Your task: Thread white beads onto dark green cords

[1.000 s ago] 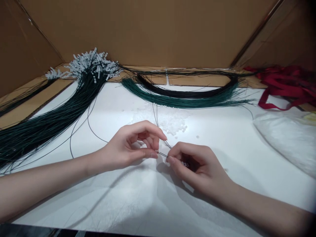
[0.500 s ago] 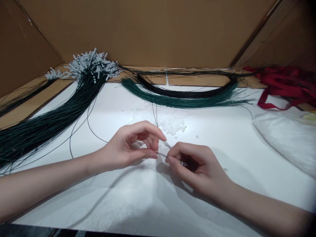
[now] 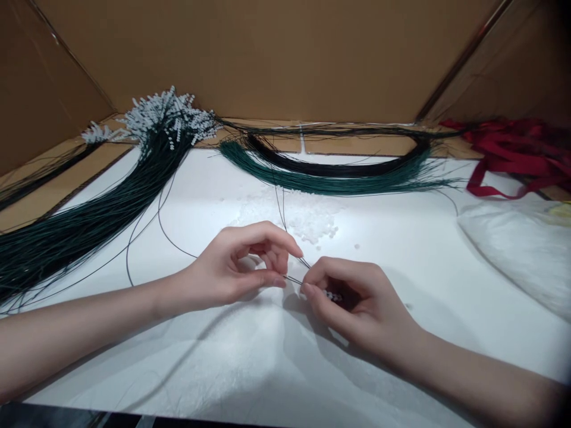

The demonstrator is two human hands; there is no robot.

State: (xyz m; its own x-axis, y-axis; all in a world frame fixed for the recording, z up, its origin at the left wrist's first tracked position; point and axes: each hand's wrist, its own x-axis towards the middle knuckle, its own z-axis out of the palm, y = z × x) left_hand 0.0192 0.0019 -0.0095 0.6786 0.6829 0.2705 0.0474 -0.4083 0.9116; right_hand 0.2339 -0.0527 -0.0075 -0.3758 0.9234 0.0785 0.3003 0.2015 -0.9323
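Note:
Near the middle of the white board, my right hand (image 3: 352,291) pinches thin dark wires (image 3: 295,279) between thumb and forefinger. A short row of white beads (image 3: 331,295) on the wire shows inside its curled palm. Just to the left is my left hand (image 3: 254,261), its forefinger stretched against the wires and its other fingers curled toward the thumb. A wire runs into its grip; the exact contact is partly hidden. More wire trails out behind this hand to the left, and two strands run up toward a loose pile of white beads (image 3: 312,223).
A big bundle of green wires (image 3: 102,196) with white beaded tips (image 3: 169,119) lies at left. Dark and green wire bundles (image 3: 330,181) curve along the back. Red ribbon (image 3: 513,154) and a clear plastic bag (image 3: 521,249) are at right. Cardboard walls (image 3: 267,59) enclose the board.
Hardly anything differs. My left hand has shifted very slightly right and down; my right hand keeps its pinch on the wires in the same spot.

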